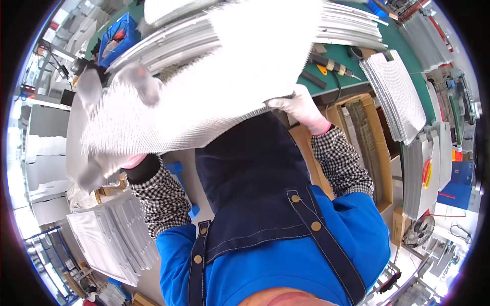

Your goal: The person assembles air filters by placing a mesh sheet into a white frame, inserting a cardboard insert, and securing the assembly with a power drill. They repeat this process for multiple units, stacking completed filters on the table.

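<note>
Right hand grip: the right hand (301,108), in a white glove, was clenched on the near edge of the finned panel (214,86), fingers curled under its rim.
Left hand grip: the left hand (109,166), also gloved, gripped the panel's left lower corner; motion blur hid how far the fingers closed round it.
Held item: one broad silver panel with a dense ribbed surface, lifted clear of the bench and tilted, at chest height over the dark apron (250,178).
Step in hand: judged to be carrying or turning the panel between stacks, mid-swing, since the left part was smeared by movement.
Next move calls for: both hands level, and a clear landing spot; the thin fins looked easily bent.
Bench: green-topped bench (337,56) beyond the panel, bearing a stack of like panels (352,25) and a powered screwdriver (332,65).
Right side: further panels (395,97) fanned on edge, beside an open carton (362,132).
Lower left: another heap of panels (109,239) near the floor.
</note>
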Demonstrator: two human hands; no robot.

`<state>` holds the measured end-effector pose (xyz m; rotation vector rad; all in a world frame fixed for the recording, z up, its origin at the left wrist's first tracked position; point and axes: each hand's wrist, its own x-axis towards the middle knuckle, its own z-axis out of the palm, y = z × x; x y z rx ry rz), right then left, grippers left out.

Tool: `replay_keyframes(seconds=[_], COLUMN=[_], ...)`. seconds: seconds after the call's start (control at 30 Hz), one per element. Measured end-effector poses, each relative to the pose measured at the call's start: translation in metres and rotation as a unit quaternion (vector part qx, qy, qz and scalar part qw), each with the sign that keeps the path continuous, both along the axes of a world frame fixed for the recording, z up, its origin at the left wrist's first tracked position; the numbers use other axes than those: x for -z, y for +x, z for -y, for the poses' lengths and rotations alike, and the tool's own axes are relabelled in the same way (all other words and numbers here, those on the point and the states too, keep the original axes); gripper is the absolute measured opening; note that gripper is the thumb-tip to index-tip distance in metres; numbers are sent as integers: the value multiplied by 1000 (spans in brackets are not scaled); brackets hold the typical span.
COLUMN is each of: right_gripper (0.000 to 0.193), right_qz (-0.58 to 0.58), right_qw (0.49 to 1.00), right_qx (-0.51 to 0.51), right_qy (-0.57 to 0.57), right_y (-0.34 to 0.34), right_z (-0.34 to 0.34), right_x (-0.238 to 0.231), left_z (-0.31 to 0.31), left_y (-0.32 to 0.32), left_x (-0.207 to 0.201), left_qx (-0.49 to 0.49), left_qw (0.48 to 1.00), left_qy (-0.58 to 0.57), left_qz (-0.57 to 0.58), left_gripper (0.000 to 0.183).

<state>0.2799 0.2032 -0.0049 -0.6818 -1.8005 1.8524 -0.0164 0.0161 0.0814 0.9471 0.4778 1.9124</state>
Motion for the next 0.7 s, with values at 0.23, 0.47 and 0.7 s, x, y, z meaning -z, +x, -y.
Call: replay_keyframes(seconds=[0.23, 0.47, 0.7], right_gripper=[32, 23, 34], right_qz=[-19, 26, 192], right_qw=[996, 998, 975], right_qx=[3, -58, -110], right_qy=[84, 15, 3], right_y=[-27, -2, 74], right_z=[-42, -17, 56], right_x=[49, 33, 118], left_z=[-21, -25, 3], left_y=[13, 21, 48], left_x=[-3, -46, 57], left_qx=[-2, -32, 20], left_qw=[993, 965, 984], left_qy=[50, 77, -166], left_qz=[-104, -248, -59], left_gripper=[119, 121, 111])
